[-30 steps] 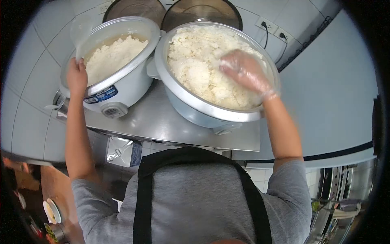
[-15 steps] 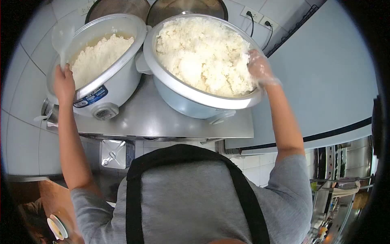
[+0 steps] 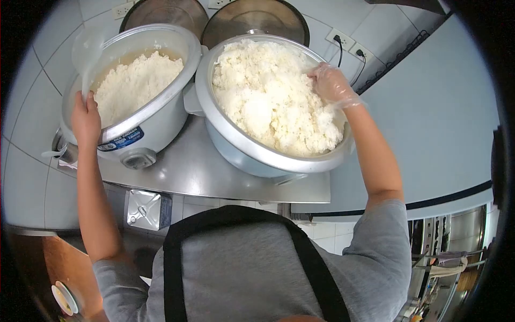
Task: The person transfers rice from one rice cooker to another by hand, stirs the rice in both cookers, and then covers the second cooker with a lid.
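Note:
My left hand [image 3: 87,121] is closed around the handle of a pale plastic rice paddle [image 3: 87,51], its blade pointing up. That hand is at the near left rim of the left rice cooker [image 3: 161,126], where white rice [image 3: 137,80] sits in cloudy water. My right hand [image 3: 331,86], in a clear plastic glove, is at the far right inside edge of the right rice cooker [image 3: 241,142]. Its fingers are curled into the mound of cooked rice [image 3: 273,96], which fills this pot to the rim. The fingertips are partly hidden by rice.
Both cookers stand on a steel table [image 3: 182,172]. Two round dark lids [image 3: 257,21] lean on the tiled wall behind, near sockets with black plugs [image 3: 338,40]. A large grey-blue surface [image 3: 429,118] borders the right side. A square metal tin [image 3: 144,209] is below the table.
My gloved right hand has moved left and back along the right pot's rim. My left hand still holds the paddle upright. The view has shifted slightly, so the pots sit lower.

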Available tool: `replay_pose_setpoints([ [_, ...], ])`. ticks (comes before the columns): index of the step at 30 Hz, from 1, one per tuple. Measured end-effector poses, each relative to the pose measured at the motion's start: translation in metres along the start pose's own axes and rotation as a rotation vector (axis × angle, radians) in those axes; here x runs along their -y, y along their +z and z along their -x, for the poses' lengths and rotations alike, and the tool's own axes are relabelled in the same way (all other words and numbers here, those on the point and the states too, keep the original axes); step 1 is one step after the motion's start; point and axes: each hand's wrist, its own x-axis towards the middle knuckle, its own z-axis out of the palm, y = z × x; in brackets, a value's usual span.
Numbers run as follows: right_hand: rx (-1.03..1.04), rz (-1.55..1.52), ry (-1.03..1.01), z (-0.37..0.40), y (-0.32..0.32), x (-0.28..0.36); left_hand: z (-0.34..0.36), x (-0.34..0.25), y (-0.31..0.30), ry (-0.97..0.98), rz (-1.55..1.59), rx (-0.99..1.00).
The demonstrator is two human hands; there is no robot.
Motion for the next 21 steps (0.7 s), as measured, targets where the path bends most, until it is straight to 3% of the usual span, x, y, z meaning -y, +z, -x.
replay_pose_setpoints([
  [3, 0.127, 0.016, 0.059, -0.033, 0.049, -0.074, 0.001, 0.005, 0.001, 0.011, 0.06, -0.013],
  [5, 0.221, 0.046, 0.093, -0.043, 0.058, -0.082, 0.006, -0.007, -0.002, -0.008, 0.034, -0.052],
  [10, 0.702, 0.053, 0.179, -0.083, -0.02, -0.052, 0.002, -0.003, -0.004, 0.013, -0.018, -0.051],
  [13, 0.442, 0.323, -0.023, -0.14, -0.016, -0.043, 0.004, -0.008, -0.002, -0.016, -0.046, -0.058],
  [17, 0.065, -0.149, -0.359, -0.163, 0.009, 0.011, 0.002, 0.005, 0.004, 0.029, -0.128, -0.112],
  [21, 0.315, -0.268, -0.369, -0.146, 0.01, 0.027, 0.003, -0.007, -0.002, -0.028, -0.136, -0.053],
])
